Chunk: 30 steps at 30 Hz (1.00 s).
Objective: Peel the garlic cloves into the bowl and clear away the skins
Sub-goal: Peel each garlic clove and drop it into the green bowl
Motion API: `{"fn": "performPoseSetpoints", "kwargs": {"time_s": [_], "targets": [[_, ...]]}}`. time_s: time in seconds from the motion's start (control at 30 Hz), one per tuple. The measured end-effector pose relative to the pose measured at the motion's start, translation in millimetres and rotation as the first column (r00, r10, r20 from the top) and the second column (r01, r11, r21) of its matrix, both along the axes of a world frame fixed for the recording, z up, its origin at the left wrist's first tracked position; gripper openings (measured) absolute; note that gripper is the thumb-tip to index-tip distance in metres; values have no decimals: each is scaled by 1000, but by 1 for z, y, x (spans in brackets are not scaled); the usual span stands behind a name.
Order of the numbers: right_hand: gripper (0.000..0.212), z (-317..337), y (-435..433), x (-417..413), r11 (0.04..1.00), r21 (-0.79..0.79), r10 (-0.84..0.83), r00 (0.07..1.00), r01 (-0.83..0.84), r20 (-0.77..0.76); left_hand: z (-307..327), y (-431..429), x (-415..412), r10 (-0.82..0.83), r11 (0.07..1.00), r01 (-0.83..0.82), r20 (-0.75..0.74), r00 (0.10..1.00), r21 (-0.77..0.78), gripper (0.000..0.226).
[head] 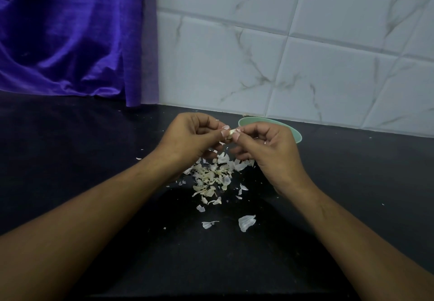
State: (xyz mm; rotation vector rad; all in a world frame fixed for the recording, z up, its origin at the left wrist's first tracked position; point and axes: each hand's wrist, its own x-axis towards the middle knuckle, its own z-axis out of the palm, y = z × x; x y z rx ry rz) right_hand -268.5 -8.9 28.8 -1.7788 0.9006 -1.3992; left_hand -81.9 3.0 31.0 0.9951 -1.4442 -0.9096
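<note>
Looking down from my head camera, I have both hands raised a little above the dark desk (82,159), close together in the middle of the view. My left hand (190,136) is curled, with thumb and fingertips pinching one end of a small pale garlic clove (231,132). My right hand (265,145) is curled as well and pinches the other end of the same clove, so the clove sits between my two sets of fingertips, off the desk and just in front of the bowl. Bits of pinkish-white skin cling to it at my fingertips; how much of the clove is already bare is hard to make out, since my fingers cover most of it. A thin ring (265,143) shows on one finger of my right hand.

The pale green bowl (294,131) stands on the desk right behind my right hand, near the wall. Only part of its rim and side shows, and I cannot see inside it.

Below my hands lies a loose heap of garlic skins (211,176) on the desk, with smaller flakes scattered around it. Nearer to me, apart from the heap, lie one larger piece of skin (246,222) and a smaller curled one (209,224) to its left.

At the back, a white marble-patterned tiled wall (281,42) rises from the desk, and a purple cloth (70,30) hangs on the left, its lower edge reaching the desk.
</note>
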Motion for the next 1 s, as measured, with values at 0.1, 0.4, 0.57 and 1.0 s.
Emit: {"fn": "performPoseSetpoints", "kwargs": {"time_s": [0.1,0.4,0.57,1.0], "targets": [[4,0,0,1,1000,14,-1,999,1,44,-1,-1,-2,11,1000,-10,16,1000,-19,4],[10,1,1,1,999,38,18,996,-22,91,-1,1,-3,-12,1000,12,-19,1000,1,5],[13,1,1,1,999,48,9,996,-14,86,-1,2,-5,-43,999,44,-26,999,19,6],[6,1,2,3,998,44,46,990,-52,137,1,3,-3,-60,998,63,-99,993,26,12]]}}
